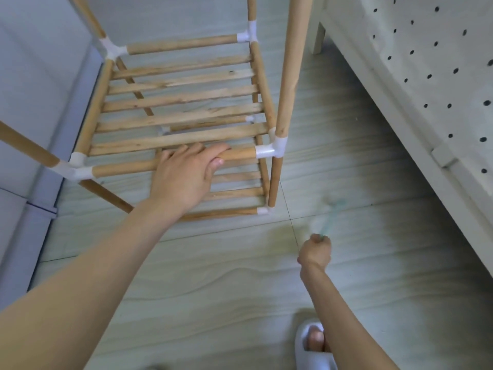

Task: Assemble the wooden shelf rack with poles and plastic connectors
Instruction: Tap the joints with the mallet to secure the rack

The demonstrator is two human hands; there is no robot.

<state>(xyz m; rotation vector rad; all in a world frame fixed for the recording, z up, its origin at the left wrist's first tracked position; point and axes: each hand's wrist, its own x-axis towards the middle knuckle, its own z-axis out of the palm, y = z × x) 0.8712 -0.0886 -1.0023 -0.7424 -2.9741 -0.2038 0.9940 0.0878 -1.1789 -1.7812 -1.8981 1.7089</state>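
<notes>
The wooden shelf rack (181,100) stands on the floor, its round poles joined by white plastic connectors. My left hand (184,174) grips the front horizontal pole (125,166) of the slatted upper shelf, left of the front right connector (269,150). An upright pole (290,65) rises from that connector. A lower slatted shelf shows underneath. My right hand (316,252) is curled round a thin greenish tool (329,217) that is blurred by motion, below and right of the rack's front right leg (274,182).
A white pegboard panel (426,76) leans along the right side. A pale wall and skirting (40,156) run along the left. The floor is light wood-look tile (213,289). My foot in a white slipper (314,345) is at the bottom.
</notes>
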